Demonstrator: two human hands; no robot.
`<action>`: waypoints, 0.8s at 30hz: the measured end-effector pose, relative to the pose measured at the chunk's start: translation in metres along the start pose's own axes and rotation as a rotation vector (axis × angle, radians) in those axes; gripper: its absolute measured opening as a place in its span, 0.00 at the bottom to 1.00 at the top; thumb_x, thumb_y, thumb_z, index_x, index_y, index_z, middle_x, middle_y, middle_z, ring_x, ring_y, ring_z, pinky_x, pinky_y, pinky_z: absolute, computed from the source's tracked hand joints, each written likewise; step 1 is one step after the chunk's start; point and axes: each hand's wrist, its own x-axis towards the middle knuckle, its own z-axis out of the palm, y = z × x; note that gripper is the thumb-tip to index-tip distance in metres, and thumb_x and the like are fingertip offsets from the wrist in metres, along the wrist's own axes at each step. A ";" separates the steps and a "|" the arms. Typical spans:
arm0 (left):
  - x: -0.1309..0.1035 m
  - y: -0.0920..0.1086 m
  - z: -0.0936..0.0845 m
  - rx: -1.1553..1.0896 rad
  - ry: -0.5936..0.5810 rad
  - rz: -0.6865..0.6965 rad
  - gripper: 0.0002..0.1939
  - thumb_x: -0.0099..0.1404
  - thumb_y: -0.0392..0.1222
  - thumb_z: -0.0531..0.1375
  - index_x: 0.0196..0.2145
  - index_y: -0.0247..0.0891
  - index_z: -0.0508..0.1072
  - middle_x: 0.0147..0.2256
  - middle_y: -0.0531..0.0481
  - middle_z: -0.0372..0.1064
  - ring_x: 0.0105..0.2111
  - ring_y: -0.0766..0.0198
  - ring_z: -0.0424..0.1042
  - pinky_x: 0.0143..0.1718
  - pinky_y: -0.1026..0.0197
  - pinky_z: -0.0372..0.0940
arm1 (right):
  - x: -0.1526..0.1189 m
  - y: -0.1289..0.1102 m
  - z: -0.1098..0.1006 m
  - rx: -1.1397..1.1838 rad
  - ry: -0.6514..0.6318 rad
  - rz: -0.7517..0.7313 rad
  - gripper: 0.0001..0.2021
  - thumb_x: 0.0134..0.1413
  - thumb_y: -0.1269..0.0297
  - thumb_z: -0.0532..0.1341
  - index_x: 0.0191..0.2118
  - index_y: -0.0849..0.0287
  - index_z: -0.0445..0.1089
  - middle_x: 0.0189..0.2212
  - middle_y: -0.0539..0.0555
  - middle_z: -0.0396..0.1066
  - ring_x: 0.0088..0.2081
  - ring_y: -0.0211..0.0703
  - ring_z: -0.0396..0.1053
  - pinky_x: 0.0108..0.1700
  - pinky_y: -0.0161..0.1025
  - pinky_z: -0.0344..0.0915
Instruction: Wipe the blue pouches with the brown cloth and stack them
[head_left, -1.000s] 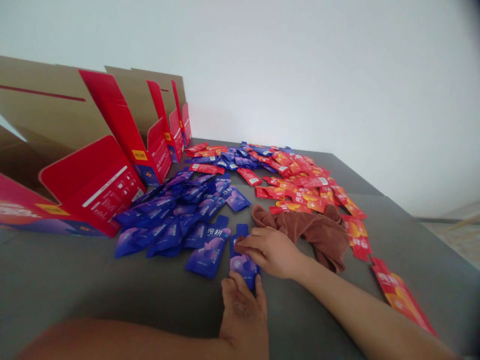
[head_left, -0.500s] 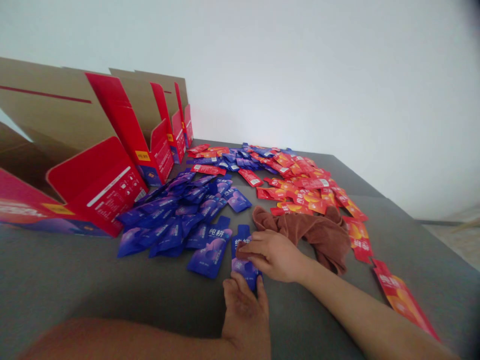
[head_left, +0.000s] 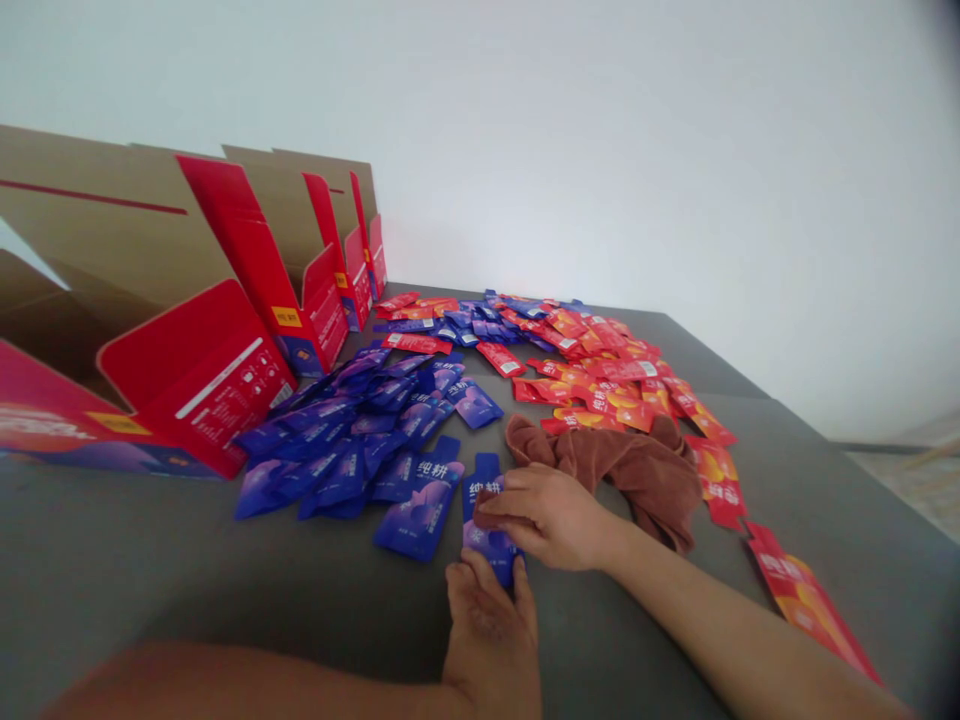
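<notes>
A blue spouted pouch (head_left: pixel 491 543) with white lettering lies flat on the grey table, its narrow top pointing away from me. My left hand (head_left: pixel 489 625) grips the pouch's bottom end between thumb and fingers. Over the middle of it, my right hand (head_left: pixel 559 518) presses a bunched bit of brown cloth (head_left: pixel 637 470) against the printed face. The rest of that cloth lies crumpled on the table to the right, past the hand. Just left of the held pouch lies another blue pouch (head_left: pixel 418 510), apart from it.
Several blue pouches (head_left: pixel 345 430) are heaped at left, before open red cartons (head_left: pixel 202 370) standing in a row. Red-orange pouches (head_left: pixel 600 370) spread behind the cloth, mixed with blue ones (head_left: pixel 480 320) farther back. A single red pouch (head_left: pixel 806 595) lies near the right table edge.
Almost nothing differs. My right hand has shifted very slightly over the pouch with the cloth; the left keeps its hold. The whole view has tilted a little.
</notes>
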 end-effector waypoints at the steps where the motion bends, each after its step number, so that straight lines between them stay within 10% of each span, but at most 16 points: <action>1: 0.000 0.000 0.000 0.017 -0.004 0.001 0.18 0.62 0.36 0.52 0.49 0.46 0.68 0.46 0.33 0.71 0.45 0.50 0.70 0.48 0.44 0.60 | 0.000 0.000 0.000 0.004 -0.001 0.000 0.12 0.58 0.68 0.53 0.46 0.55 0.69 0.36 0.53 0.69 0.38 0.40 0.64 0.41 0.37 0.57; 24: -0.001 0.001 0.002 0.052 -0.005 0.010 0.22 0.60 0.32 0.54 0.51 0.48 0.65 0.47 0.33 0.70 0.45 0.51 0.70 0.48 0.45 0.60 | 0.002 0.009 0.003 -0.102 0.054 0.104 0.13 0.60 0.65 0.52 0.46 0.54 0.70 0.32 0.53 0.67 0.35 0.41 0.62 0.37 0.37 0.55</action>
